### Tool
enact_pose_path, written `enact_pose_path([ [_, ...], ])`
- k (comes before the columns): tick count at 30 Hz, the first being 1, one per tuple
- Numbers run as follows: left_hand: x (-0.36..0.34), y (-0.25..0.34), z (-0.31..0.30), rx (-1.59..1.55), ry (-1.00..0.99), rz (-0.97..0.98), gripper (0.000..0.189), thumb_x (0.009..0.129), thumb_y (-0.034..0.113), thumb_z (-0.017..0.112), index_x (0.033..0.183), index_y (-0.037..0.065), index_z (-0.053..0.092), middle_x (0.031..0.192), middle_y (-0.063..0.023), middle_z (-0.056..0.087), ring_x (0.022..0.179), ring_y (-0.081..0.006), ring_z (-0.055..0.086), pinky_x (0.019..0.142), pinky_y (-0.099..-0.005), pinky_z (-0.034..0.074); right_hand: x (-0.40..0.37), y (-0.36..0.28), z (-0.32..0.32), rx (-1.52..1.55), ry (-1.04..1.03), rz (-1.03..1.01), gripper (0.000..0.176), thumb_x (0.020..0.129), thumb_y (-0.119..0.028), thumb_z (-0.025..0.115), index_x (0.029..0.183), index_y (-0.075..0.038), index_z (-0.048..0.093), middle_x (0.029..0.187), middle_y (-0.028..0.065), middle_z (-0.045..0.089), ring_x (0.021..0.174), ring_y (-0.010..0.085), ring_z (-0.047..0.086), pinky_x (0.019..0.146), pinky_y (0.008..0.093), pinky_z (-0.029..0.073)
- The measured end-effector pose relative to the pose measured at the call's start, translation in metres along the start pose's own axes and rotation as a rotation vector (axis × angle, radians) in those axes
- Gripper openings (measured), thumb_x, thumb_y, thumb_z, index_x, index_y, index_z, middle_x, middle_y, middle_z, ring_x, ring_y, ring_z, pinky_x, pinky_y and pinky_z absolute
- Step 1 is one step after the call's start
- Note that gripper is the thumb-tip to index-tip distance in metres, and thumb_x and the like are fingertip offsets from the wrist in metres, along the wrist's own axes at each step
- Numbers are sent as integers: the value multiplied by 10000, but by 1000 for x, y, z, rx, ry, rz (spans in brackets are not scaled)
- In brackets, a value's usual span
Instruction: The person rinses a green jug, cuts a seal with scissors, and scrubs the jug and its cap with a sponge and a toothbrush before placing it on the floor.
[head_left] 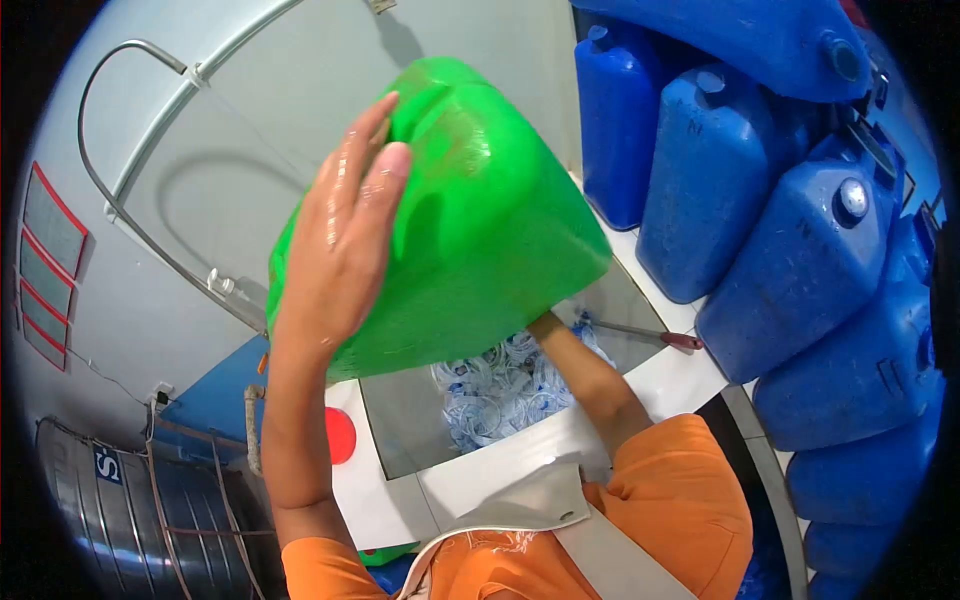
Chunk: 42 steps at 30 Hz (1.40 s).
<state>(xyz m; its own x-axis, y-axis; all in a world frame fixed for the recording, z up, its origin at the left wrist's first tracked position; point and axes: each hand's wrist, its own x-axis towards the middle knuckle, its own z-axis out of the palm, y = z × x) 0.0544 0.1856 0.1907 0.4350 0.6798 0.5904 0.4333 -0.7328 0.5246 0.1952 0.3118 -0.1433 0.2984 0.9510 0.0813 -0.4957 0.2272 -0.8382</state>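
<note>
A big green plastic jerrycan [500, 220] is held up, tilted, over a sunken grey basin [400, 430]. My left hand [345, 235], wet, presses against its left side with the fingers stretched along it and the thumb apart. My right forearm reaches up to the jerrycan's lower edge, and the hand is hidden behind it. Beneath, a tangled heap of clear and white plastic strips with blue bits [500, 395] lies in the basin. A tool with a dark red handle [682, 341] rests across the basin's right rim.
Several blue jerrycans [800, 260] crowd the right side, one lying on top of others. White tiles [660, 385] edge the basin. A red round object [340, 436] sits at its left. A bent metal pipe [85, 130] runs along the wall, above a ribbed metal tank [110, 510].
</note>
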Motion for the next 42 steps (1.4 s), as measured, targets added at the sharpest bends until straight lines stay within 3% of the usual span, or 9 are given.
enact_pose_path([
  [8,-115,-102,-63,-142,228,-545,593,937,455,349,1356,34,335,1315,-234,433,1241,-316,401,1025,-391,297,42,-119,-79,-743,100,-113,386,750,-341,579,1088,-159,619,884,164,659,823,296,640,683,394,475],
  [13,-124,-148,-3,21,63,-387,507,889,340,536,1237,-21,462,1207,-219,531,1144,-295,506,962,-358,375,32,-107,-16,-1469,89,-392,331,705,-325,614,977,-136,608,787,157,642,795,346,620,694,447,478],
  [17,-118,-187,69,249,-385,-565,503,748,335,658,1048,-54,549,948,-250,617,902,-410,590,788,-454,470,-9,-37,48,-1587,-396,-722,470,617,-192,660,1033,6,565,785,139,612,761,300,616,634,439,464],
  [22,-181,-283,142,-30,-190,-774,376,729,242,620,943,-61,558,862,-297,603,836,-429,594,731,-479,471,-10,18,78,-1620,-723,-999,592,654,-222,653,1185,0,515,741,114,586,725,281,607,606,395,450],
  [26,-184,-275,137,-24,-99,-879,339,718,203,600,918,-67,557,854,-307,599,829,-433,594,737,-477,471,56,36,111,-1449,-1378,-408,501,636,-152,674,1097,18,576,844,177,637,758,266,631,674,406,482],
  [28,-186,-273,133,20,-58,-909,340,717,193,603,897,-90,548,820,-304,604,794,-426,608,718,-468,480,95,47,139,-1186,-1151,-115,325,608,-124,690,910,-9,652,815,172,652,674,243,637,655,366,500],
  [33,-204,-281,133,-77,32,-969,319,721,175,599,849,-111,539,723,-287,604,675,-386,629,627,-449,496,125,40,179,-1587,-1506,-767,86,612,-100,676,641,-22,655,671,161,625,584,273,608,609,360,503],
  [36,-218,-279,126,-135,70,-990,299,725,159,594,839,-112,539,673,-262,605,593,-349,632,568,-431,498,121,26,194,-1968,-1398,-714,188,604,-159,758,693,-19,670,761,177,649,671,309,638,623,376,510],
  [42,-230,-263,118,-184,140,-1009,288,756,175,580,849,-96,548,656,-238,609,542,-316,628,529,-417,495,88,-17,207,-1490,-1004,227,144,711,10,531,760,55,659,665,158,645,614,233,656,555,312,540],
])
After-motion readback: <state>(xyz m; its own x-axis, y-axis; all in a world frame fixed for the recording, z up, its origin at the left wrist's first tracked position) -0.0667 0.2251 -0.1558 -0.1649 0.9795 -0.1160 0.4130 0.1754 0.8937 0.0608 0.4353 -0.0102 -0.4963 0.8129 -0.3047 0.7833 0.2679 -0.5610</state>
